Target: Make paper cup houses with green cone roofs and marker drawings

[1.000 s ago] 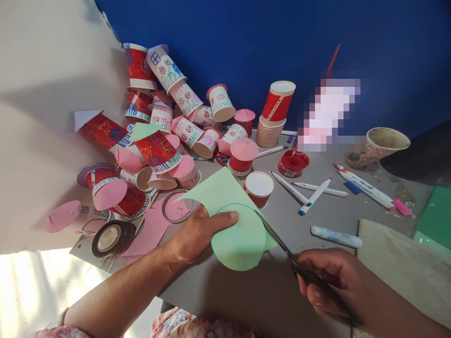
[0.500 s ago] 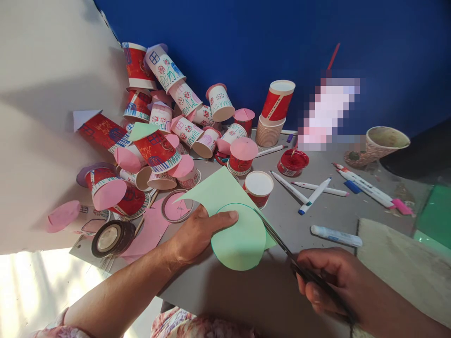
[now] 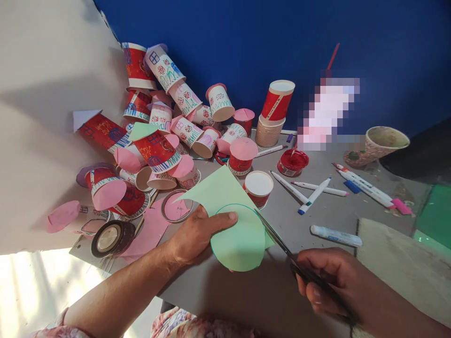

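Light green paper is pinched in my left hand, thumb on top and the other fingers underneath. A circle is drawn on it in a dark teal line, and its lower and right edge is cut free from the surrounding sheet. My right hand is wrapped around the black handles of scissors. Their blades lie along the circle's right edge, at the upper right of the drawn line. Just beyond the paper stands an upturned red and white paper cup.
Many decorated paper cups with paper roofs crowd the left back. A tape roll and pink paper scraps lie at left. Markers, a red jar, a glue stick and a patterned cup are at right.
The green paper has tilted very slightly in my left hand, its circle's lower edge sinking a little. The scissors stay at almost the same spot on the line.
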The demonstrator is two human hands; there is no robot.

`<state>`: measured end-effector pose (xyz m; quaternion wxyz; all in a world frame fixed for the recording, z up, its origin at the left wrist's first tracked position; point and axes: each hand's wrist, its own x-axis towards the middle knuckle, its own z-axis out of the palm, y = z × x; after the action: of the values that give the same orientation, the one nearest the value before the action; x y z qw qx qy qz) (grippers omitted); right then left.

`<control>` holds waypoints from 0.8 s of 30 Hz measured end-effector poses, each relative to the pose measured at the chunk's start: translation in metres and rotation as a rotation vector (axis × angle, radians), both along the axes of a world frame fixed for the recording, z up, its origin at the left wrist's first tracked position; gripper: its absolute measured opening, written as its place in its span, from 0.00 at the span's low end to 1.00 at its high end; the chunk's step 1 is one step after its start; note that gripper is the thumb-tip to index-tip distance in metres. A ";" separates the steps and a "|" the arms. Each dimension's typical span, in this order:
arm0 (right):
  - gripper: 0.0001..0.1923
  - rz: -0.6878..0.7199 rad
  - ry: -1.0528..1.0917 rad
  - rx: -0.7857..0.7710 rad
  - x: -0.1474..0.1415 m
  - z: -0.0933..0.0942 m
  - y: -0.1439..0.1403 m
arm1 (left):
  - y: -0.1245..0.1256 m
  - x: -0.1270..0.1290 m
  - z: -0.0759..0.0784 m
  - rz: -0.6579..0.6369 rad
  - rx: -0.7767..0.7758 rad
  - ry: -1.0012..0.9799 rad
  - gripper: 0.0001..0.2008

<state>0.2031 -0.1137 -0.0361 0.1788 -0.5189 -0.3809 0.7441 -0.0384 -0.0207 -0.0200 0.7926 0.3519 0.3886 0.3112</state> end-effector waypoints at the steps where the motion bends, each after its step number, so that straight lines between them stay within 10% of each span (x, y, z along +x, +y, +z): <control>1: 0.22 0.005 -0.007 -0.007 0.000 0.001 0.000 | 0.000 0.000 0.000 -0.002 -0.006 -0.004 0.12; 24: 0.20 0.021 -0.055 0.018 -0.001 0.005 0.002 | 0.001 0.000 0.001 -0.061 -0.139 -0.058 0.10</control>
<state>0.2025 -0.1122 -0.0312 0.1649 -0.5335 -0.3979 0.7279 -0.0381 -0.0194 -0.0191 0.8351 0.2985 0.3754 0.2693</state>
